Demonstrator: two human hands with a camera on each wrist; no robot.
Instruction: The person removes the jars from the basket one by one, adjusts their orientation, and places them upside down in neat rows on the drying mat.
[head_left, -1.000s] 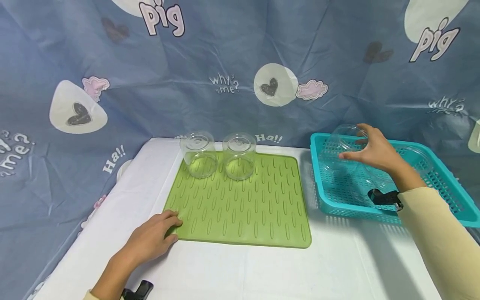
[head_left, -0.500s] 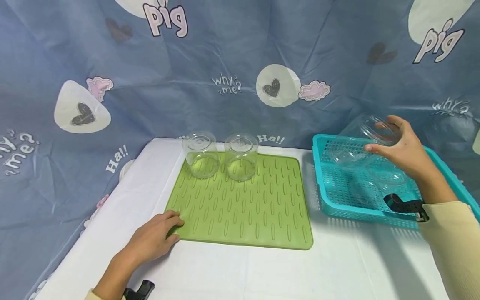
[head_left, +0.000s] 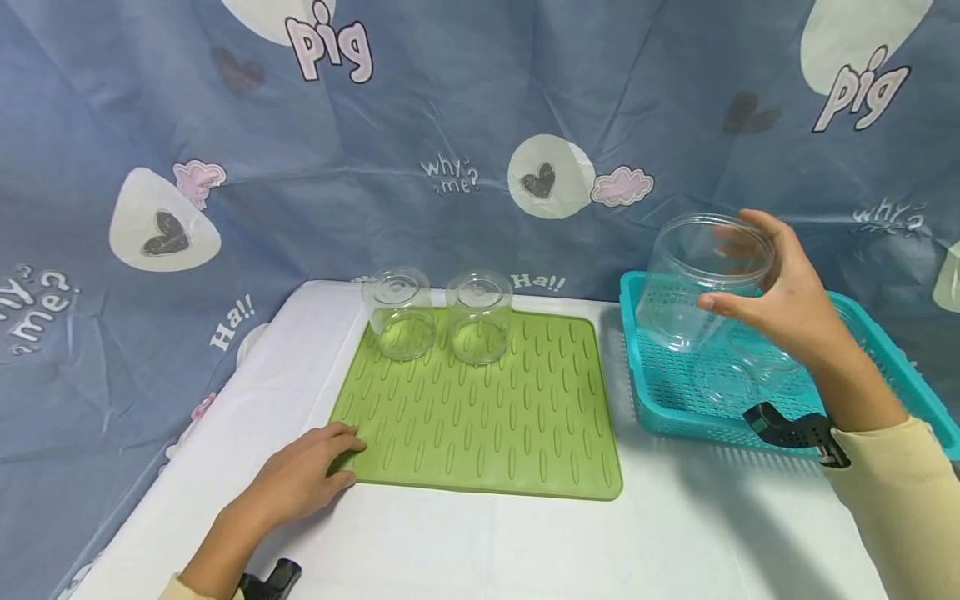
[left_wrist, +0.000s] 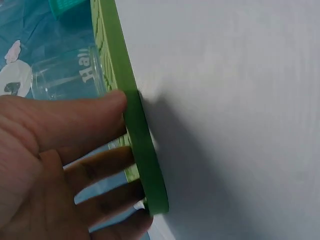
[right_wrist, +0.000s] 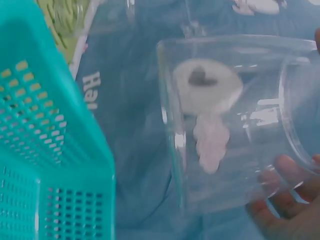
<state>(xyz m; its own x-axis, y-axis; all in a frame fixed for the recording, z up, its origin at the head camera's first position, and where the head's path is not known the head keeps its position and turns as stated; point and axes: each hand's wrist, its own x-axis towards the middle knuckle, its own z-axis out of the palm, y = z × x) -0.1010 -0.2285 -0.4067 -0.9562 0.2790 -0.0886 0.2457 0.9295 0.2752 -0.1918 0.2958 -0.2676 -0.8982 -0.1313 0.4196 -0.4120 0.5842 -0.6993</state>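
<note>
Gripping a clear, cylindrical plastic tub (head_left: 682, 292) with the right hand (head_left: 787, 296) at three o'clock; resting the left hand (head_left: 303, 475), relaxed, at eight. Could slip, being smooth, onto the turquoise rectangular plastic basket (head_left: 675, 421)!

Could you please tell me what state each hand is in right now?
Left hand: open, touching the green mat near its corner.
Right hand: grip closed, holding a clear container.

White cloth-covered table (head_left: 525, 542) carries green ridged mat (head_left: 480, 425) lying flat left of centre, plus turquoise perforated basket (head_left: 705, 423) standing apart at right.
</note>
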